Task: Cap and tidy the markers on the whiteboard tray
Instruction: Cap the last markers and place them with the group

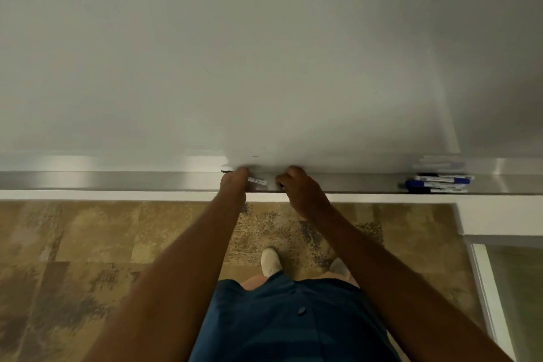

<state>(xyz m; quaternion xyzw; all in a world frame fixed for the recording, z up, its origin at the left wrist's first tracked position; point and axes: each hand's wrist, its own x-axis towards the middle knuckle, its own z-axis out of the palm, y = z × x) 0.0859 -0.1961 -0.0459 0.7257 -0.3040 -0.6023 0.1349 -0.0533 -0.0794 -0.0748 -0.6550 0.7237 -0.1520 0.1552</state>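
A long metal whiteboard tray (117, 181) runs across the view under the whiteboard (264, 53). My left hand (233, 184) grips a white-barrelled marker (257, 181) over the middle of the tray; a dark tip shows past the hand's left side. My right hand (298, 189) is curled just right of the marker's free end, and something dark shows at its fingers; what it holds is hidden. A neat pile of several capped markers (437, 183), blue and black, lies on the tray at the right.
The whiteboard's right edge (452, 132) meets a white wall. Below the tray is patterned brown carpet (88, 244), with my shoes and blue shorts in view. A glass panel with a white frame (484, 288) stands at the lower right.
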